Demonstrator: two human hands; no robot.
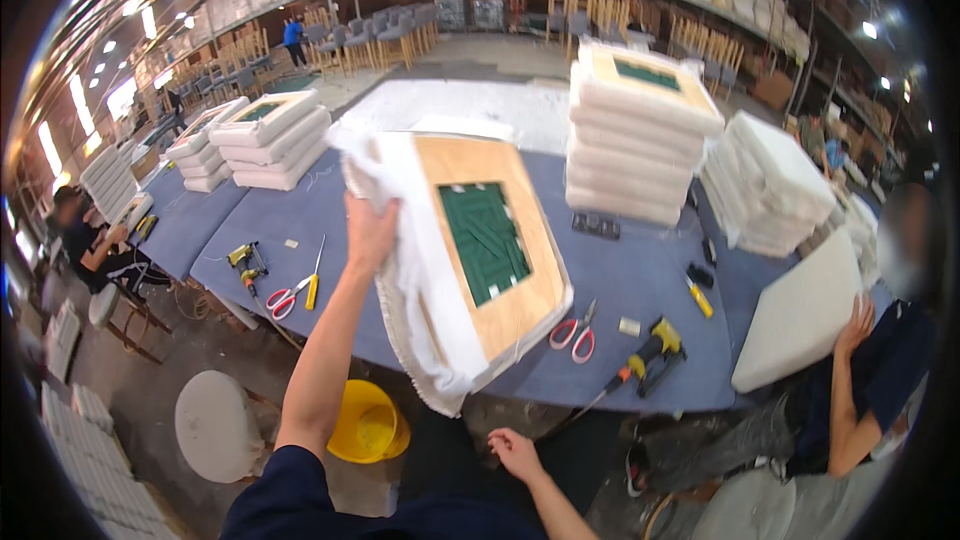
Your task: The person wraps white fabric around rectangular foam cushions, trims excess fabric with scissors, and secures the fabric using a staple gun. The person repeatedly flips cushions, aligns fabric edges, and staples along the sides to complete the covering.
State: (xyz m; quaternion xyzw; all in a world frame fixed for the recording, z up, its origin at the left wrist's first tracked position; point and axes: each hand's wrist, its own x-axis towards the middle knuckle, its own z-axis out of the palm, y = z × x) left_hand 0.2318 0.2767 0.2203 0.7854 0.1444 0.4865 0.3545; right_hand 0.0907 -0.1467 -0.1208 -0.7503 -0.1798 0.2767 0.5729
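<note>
My left hand (pixel 372 230) is closed on the left edge of a chair seat cushion (pixel 497 158), which is held tilted up over the near edge of the table. Its underside faces me: a pale plywood frame with a square opening showing green webbing (pixel 487 240). Loose white fabric (pixel 412 202) covers the left part of the frame and hangs down to the bottom corner. My right hand (pixel 516 452) is low over my lap, below the cushion and apart from it. Its fingers are curled in, and nothing shows in them.
Red-handled scissors (pixel 573 335) and a yellow-green staple gun (pixel 655 348) lie right on the blue table (pixel 520 377). Another staple gun (pixel 246 262) and scissors (pixel 285 298) lie left. Cushion stacks (pixel 640 145) stand behind. A co-worker's hand (pixel 856 325) holds a white cushion (pixel 800 310). A yellow bucket (pixel 368 422) stands below.
</note>
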